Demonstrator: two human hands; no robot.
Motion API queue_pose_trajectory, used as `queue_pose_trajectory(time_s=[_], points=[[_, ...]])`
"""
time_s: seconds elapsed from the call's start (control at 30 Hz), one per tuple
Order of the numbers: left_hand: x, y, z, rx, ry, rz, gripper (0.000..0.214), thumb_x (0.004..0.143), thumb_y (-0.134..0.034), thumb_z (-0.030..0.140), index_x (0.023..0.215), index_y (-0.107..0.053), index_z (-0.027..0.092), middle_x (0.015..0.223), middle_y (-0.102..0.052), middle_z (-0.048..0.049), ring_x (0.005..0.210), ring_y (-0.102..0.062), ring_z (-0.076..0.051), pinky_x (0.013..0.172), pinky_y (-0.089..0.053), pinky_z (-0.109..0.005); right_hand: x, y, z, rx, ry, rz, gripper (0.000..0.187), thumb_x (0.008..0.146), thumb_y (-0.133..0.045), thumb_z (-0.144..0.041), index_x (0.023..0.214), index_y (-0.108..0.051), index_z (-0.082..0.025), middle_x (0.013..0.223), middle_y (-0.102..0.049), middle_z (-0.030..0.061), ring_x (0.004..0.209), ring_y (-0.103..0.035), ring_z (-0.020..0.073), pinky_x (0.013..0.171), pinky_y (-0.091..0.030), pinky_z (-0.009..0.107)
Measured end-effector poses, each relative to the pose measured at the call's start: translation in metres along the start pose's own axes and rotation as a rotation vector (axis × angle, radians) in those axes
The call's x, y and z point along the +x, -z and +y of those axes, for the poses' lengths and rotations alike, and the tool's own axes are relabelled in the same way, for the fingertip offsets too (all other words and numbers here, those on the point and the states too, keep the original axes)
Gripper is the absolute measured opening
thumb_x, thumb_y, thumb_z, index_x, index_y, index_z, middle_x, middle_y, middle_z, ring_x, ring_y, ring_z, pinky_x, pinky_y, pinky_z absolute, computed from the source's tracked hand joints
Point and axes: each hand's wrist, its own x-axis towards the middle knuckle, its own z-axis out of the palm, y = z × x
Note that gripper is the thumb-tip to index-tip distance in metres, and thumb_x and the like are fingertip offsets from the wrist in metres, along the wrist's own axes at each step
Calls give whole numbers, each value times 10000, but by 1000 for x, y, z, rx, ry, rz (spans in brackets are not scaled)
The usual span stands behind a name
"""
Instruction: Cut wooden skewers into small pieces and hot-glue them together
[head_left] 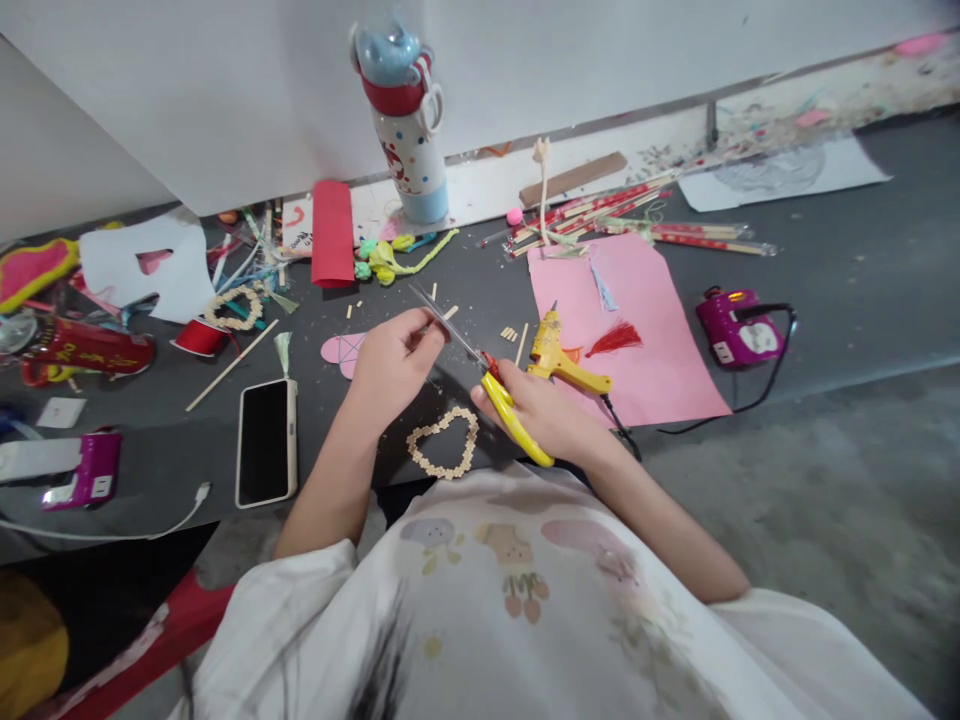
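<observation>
My right hand [536, 410] is wrapped round the yellow handles of a pair of scissors [480, 375]; the blades point up and left towards my left hand. My left hand [394, 360] pinches a thin wooden stick [448, 314] at the blades. Below my hands a heart outline made of small wood pieces [444, 443] lies on the dark table [862, 270]. A yellow glue gun [559, 360] rests on a pink paper sheet [645, 330] just right of my right hand. Small cut wood bits [510, 333] lie scattered near the blades.
A phone [266, 440] lies left of my left arm. A drinking bottle [405, 125] stands at the wall. A red paper roll [332, 232], a red ribbon spool [199, 337], stick bundles [645, 220], a purple glue gun [739, 328] and another purple device [79, 470] lie around.
</observation>
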Motion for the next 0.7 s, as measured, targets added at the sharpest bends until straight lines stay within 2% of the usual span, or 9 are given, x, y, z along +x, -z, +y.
queue_pose_trajectory(time_s=[0.17,0.3,0.4,0.47,0.57,0.63,0.7], points=[[-1,-1,-2,27,17,-10,261,838,-472,360,750,-627,170,573,-516,27,519,-401,-90,499,-301,-223,3,0,1,51,-36,-11,414,888,-382,-596,895,-452,-189,910,-674,110,760,-614,205,624,-370,261],[2,0,-4,55,2,-40,285,859,-440,365,755,-620,169,599,-537,18,538,-427,-98,523,-312,-232,6,-2,2,32,-54,7,439,874,-385,-621,856,-463,-190,838,-664,96,735,-604,205,612,-362,262],[4,2,-3,219,-31,-65,313,893,-393,359,775,-626,185,611,-556,0,565,-470,-123,556,-318,-257,9,-3,2,41,-79,34,470,860,-368,-653,831,-466,-194,787,-638,80,709,-585,202,607,-361,269],[4,1,1,415,-68,11,305,904,-386,357,841,-627,181,686,-590,-35,643,-513,-163,613,-343,-286,12,-5,4,79,-86,66,484,861,-343,-662,822,-471,-197,779,-622,68,713,-575,197,618,-370,274],[-1,-4,13,601,-187,229,280,896,-405,316,998,-594,136,933,-610,-128,875,-533,-244,774,-372,-355,19,-10,8,144,-89,98,485,872,-309,-652,812,-471,-198,780,-605,56,727,-566,188,641,-396,282],[-6,-11,26,570,-297,305,259,891,-401,264,1028,-574,128,988,-591,-145,951,-505,-261,844,-363,-384,24,-13,12,165,-76,110,436,893,-309,-594,814,-470,-196,781,-598,56,727,-564,187,650,-418,294],[-11,-22,39,440,-458,254,222,888,-387,210,999,-568,148,958,-596,-119,935,-495,-238,867,-364,-378,26,-14,16,137,-28,134,345,911,-331,-492,815,-484,-198,779,-588,66,744,-568,196,665,-440,313]])
